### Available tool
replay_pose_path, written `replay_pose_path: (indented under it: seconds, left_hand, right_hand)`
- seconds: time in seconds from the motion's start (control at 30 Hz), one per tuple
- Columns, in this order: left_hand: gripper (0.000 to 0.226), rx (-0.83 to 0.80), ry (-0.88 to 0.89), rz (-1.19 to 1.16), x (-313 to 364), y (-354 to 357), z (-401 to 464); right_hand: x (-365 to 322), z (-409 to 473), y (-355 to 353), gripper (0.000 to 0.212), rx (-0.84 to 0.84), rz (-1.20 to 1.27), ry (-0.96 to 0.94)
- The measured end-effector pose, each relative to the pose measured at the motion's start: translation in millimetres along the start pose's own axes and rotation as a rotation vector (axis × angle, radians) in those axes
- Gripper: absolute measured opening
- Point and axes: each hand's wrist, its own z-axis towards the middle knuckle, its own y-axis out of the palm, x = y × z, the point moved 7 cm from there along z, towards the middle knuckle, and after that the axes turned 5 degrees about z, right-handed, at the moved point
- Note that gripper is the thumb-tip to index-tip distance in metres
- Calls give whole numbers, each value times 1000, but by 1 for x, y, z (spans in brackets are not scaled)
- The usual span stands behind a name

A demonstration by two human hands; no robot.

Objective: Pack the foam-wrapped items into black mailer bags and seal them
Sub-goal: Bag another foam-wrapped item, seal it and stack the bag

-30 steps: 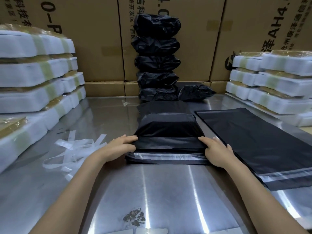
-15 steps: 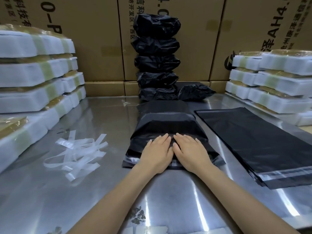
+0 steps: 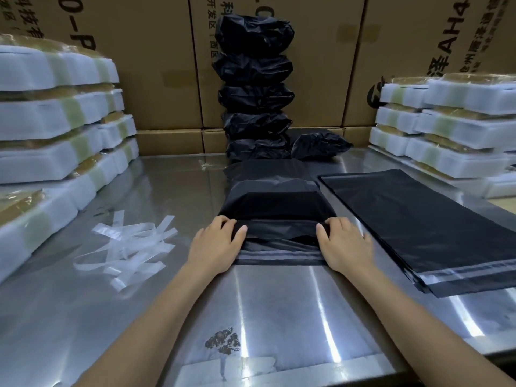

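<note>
A filled black mailer bag [image 3: 276,205] lies in the middle of the steel table [image 3: 279,317], its open end towards me. The bag's flap [image 3: 279,256] with a pale adhesive band lies flat on the table below a folded edge. My left hand [image 3: 215,244] pinches the left end of that fold, thumb on top. At the right end my right hand [image 3: 344,244] holds the fold in the same way. The foam-wrapped item inside is hidden by the plastic.
Flat empty mailer bags [image 3: 418,224] are stacked to the right. Sealed black bags [image 3: 255,93] are piled against cardboard boxes [image 3: 153,51] at the back. Foam-wrapped items stand stacked at the left [image 3: 55,121] and right [image 3: 452,129]. Peeled clear strips [image 3: 128,247] litter the left.
Half a second ago both hands pressed flat side by side on the middle of the bag. They have slid apart to its left and right ends and now hold the folded edge.
</note>
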Motion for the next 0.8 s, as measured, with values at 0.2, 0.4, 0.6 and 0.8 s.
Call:
replay_pose_path:
  seconds: [0.2, 0.4, 0.6, 0.8]
  left_hand:
    - [55, 128, -107, 108, -8, -10, -3]
    - [53, 160, -167, -235, -19, -22, -7]
    - [37, 208, -189, -375, -43, -41, -29]
    - [31, -101, -200, -409, -51, -30, -40]
  right_hand:
    - [3, -2, -2, 53, 35, -104, 46]
    - [3, -6, -2, 57, 25, -97, 69]
    - [-25, -28, -35, 27, 404, 21, -239]
    - [-80, -56, -37, 10, 372, 153, -557]
